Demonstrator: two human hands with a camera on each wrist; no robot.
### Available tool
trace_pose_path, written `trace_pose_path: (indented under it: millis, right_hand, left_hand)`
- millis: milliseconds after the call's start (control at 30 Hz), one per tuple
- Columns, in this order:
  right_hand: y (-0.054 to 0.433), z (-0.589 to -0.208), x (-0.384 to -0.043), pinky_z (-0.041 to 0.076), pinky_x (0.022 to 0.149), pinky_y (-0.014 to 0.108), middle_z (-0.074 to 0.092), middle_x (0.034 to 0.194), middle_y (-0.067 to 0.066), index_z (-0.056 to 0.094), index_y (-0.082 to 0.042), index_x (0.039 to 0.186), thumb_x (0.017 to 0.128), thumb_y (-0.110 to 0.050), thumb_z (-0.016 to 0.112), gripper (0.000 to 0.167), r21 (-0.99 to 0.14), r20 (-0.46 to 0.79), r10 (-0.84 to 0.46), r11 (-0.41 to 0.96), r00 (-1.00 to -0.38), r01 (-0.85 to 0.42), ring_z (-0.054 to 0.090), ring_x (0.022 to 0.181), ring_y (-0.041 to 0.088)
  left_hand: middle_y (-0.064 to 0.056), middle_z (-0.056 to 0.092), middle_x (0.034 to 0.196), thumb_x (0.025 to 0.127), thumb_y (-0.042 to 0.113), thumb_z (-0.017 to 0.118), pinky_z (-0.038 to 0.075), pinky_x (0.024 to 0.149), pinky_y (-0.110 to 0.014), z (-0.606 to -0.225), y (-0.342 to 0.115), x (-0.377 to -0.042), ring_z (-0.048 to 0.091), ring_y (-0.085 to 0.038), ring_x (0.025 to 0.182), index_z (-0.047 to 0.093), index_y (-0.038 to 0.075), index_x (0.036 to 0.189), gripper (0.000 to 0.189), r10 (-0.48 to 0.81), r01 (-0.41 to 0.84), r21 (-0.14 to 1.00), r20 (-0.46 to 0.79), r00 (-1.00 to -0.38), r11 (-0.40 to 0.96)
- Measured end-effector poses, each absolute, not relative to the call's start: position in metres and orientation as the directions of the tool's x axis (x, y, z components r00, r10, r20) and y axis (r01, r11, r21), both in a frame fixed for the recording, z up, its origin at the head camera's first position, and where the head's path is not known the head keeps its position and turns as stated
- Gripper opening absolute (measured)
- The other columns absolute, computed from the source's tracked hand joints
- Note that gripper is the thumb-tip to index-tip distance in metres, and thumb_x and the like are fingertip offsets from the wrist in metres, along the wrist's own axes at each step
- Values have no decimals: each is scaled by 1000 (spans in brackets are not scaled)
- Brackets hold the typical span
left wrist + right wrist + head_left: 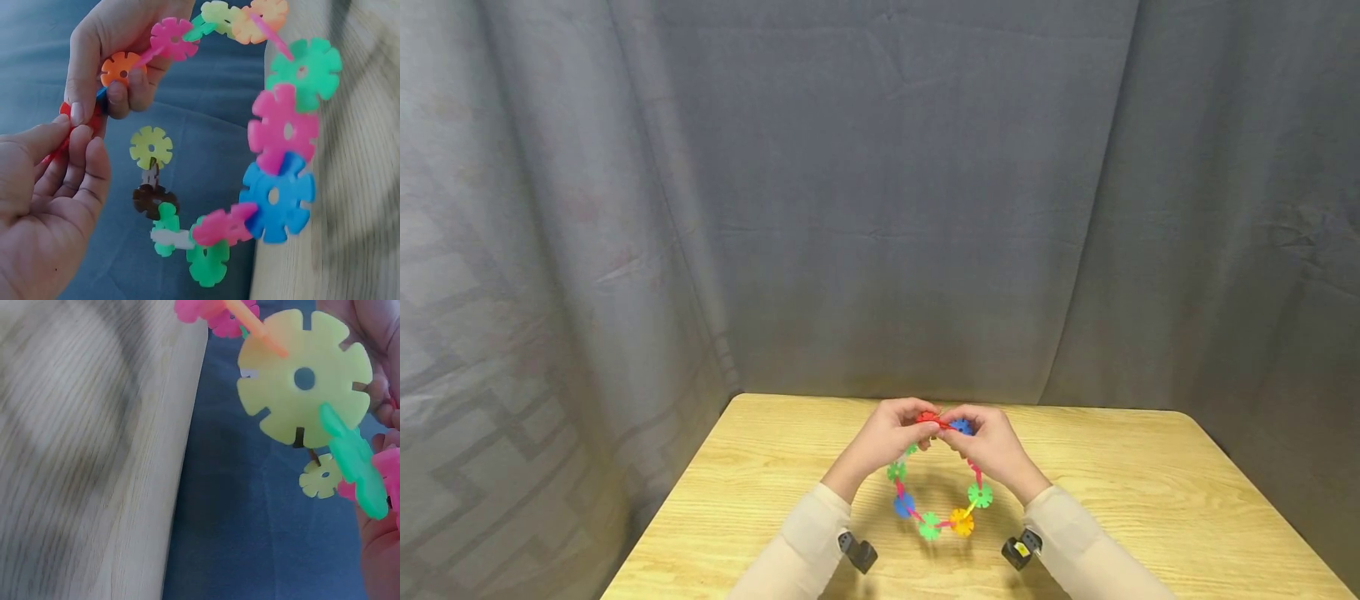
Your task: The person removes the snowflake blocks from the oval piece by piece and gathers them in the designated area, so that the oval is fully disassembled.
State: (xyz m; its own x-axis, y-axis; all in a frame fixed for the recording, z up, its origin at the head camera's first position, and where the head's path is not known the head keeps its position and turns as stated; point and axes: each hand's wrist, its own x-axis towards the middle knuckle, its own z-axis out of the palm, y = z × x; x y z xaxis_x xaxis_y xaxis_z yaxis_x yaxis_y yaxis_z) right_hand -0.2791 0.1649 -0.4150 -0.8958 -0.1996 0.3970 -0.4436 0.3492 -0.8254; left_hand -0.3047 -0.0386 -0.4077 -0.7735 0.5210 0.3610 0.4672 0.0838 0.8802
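Note:
A loop-shaped chain of interlocking notched plastic discs hangs below both hands, with a green disc [929, 526] and an orange disc [962, 522] at its bottom. My left hand [891, 435] pinches a red notched disc [928, 416] at the top. My right hand [992, 447] pinches red plastic right beside it, close to a blue disc [961, 427]. Fingertips nearly meet there, and they partly hide the red pieces; I cannot tell whether these are joined. In the left wrist view, a yellow disc [151, 147] hangs below the hands. A large yellow disc [304, 378] fills the right wrist view.
The chain hangs over a light wooden table [760, 467]. Grey curtains [887, 208] stand behind the table and along its sides. Each forearm wears a small black wrist camera, the left one [858, 552] and the right one [1021, 550].

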Motion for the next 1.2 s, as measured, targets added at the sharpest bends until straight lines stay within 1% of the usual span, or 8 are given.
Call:
trace_pose_path:
  millis: [200, 400, 500, 700, 867, 933, 1100, 1200]
  right_hand:
    - [165, -415, -279, 46, 46, 28, 65, 71, 1, 75, -17, 93, 86, -18, 78, 8, -824, 404, -216, 335, -889, -456, 53, 52, 15]
    - [166, -418, -281, 45, 47, 26, 69, 80, 3, 75, -14, 93, 85, -14, 78, 9, -837, 392, -187, 334, -901, -434, 51, 54, 15]
    - [167, -419, -282, 45, 47, 26, 68, 78, 3, 74, -14, 90, 83, -12, 79, 9, -837, 401, -152, 341, -903, -429, 51, 54, 15]
    - [167, -416, -281, 44, 45, 25, 64, 71, 3, 72, -8, 90, 84, -7, 77, 8, -838, 390, -120, 364, -913, -406, 51, 51, 13]
    - [167, -414, -281, 43, 42, 25, 61, 68, 6, 67, -4, 89, 86, -3, 73, 7, -850, 344, -128, 378, -930, -366, 49, 48, 12]
    - [167, -414, -281, 42, 42, 25, 59, 67, 6, 65, -3, 88, 86, -2, 73, 8, -854, 335, -125, 378, -934, -357, 48, 47, 12]
    - [168, -414, -281, 42, 41, 25, 59, 66, 3, 63, -6, 86, 84, -6, 76, 13, -854, 347, -120, 369, -930, -366, 49, 46, 11]
    - [169, -416, -282, 43, 40, 27, 60, 65, 3, 63, -8, 84, 83, -9, 77, 14, -851, 365, -126, 357, -922, -386, 51, 45, 13]
  left_hand:
    - [-18, 67, 76, 92, 23, 71, 54, 60, -39, -411, -48, -311, 60, -21, 60, 71, 9, 95, 14, 524, 479, 873, 366, -769, 93]
    - [-14, 69, 82, 92, 16, 70, 48, 55, -25, -427, -72, -327, 54, -13, 57, 71, 4, 101, 15, 434, 382, 909, 282, -856, 164]
    - [-12, 68, 82, 92, 12, 69, 49, 55, -26, -441, -86, -335, 55, -12, 58, 71, 2, 101, 14, 394, 333, 919, 231, -890, 212]
    - [-22, 67, 88, 96, 7, 62, 53, 60, -33, -468, -103, -341, 57, -15, 61, 69, -6, 109, 21, 382, 270, 902, 131, -915, 338]
    - [-16, 68, 98, 92, 0, 55, 48, 57, -25, -485, -111, -342, 58, -11, 65, 67, -9, 114, 27, 393, 331, 772, 114, -912, 543]
    - [-13, 67, 98, 88, -3, 55, 47, 57, -24, -489, -112, -342, 58, -11, 66, 67, -9, 112, 27, 401, 349, 717, 106, -910, 603]
    - [-17, 69, 93, 82, -7, 61, 49, 55, -24, -492, -115, -342, 60, -12, 66, 64, -11, 113, 31, 396, 342, 670, 77, -915, 659]
    - [-22, 68, 102, 83, -4, 66, 50, 56, -26, -493, -115, -342, 61, -13, 68, 59, -13, 119, 37, 379, 314, 685, 60, -924, 658]
